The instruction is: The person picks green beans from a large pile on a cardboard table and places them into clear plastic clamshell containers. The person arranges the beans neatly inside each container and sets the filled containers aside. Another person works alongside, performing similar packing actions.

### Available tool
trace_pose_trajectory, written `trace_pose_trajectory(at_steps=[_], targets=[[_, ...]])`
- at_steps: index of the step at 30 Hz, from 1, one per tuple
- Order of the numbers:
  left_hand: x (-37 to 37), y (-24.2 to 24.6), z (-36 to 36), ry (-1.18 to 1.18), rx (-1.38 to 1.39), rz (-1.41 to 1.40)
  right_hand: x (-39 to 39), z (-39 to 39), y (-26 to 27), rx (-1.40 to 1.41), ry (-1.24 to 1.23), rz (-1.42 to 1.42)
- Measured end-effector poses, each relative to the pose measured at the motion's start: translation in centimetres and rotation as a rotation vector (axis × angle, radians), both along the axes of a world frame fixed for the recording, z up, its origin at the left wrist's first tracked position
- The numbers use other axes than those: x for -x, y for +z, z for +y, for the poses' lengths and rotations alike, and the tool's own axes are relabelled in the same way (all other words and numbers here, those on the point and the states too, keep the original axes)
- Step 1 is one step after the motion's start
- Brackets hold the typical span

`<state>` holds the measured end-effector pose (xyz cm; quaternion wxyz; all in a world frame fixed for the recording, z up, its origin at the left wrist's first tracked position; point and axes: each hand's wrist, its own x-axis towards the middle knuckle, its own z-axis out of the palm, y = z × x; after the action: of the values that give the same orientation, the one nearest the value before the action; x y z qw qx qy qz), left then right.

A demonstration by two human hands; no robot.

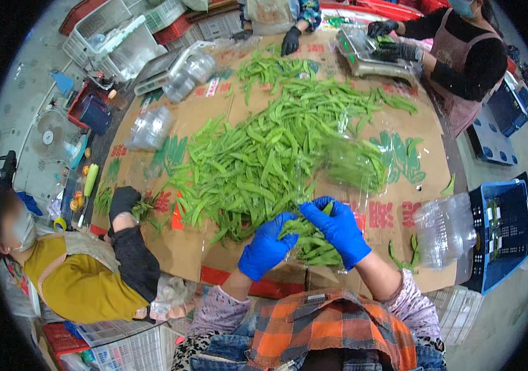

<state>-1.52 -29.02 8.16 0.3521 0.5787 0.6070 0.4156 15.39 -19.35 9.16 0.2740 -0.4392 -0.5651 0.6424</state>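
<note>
Both my hands wear blue gloves over a clear plastic container of green snow pea pods (320, 254) at the table's near side. My left hand (265, 246) curls around pods at the container's left end. Pinched in the fingers of my right hand (340, 232) is a single snow pea pod (328, 208). A large heap of snow pea pods (250, 162) spreads beyond my hands. Right of the heap lies another clear container filled with pods (356, 169). Loose pods (414, 248) lie to the right of my right hand.
Stacked clear plastic containers (447, 232) stand by a blue crate (500, 232) at right. Cardboard (226, 259) covers the table. A co-worker's gloved hand (125, 201) touches pods at left. Two more people work across the table, one at a scale (375, 67). More clear containers (150, 127) lie left.
</note>
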Motion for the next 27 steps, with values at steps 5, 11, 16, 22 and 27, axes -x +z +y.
trace_pose_trajectory(at_steps=[5, 11, 16, 22, 27], targets=[[0.3, -0.2, 0.3, 0.022, 0.01, -0.066, -0.6, 0.2, 1.8, 0.082, -0.034, 0.014], [1.6, -0.7, -0.1, 0.082, 0.231, -0.516, -3.1, 0.3, 2.0, 0.071, -0.238, 0.2], [2.0, -0.7, -0.4, 0.136, 0.275, -0.576, -9.4, -1.0, 1.2, 0.099, -0.402, 0.289], [-0.4, 1.5, 1.6, -0.14, 0.321, -0.467, -18.9, -4.5, -3.8, 0.11, -0.8, 0.229], [-3.5, 1.2, 4.5, -0.537, 0.173, 0.112, -21.5, -7.6, -5.8, -0.015, -0.771, -0.06]])
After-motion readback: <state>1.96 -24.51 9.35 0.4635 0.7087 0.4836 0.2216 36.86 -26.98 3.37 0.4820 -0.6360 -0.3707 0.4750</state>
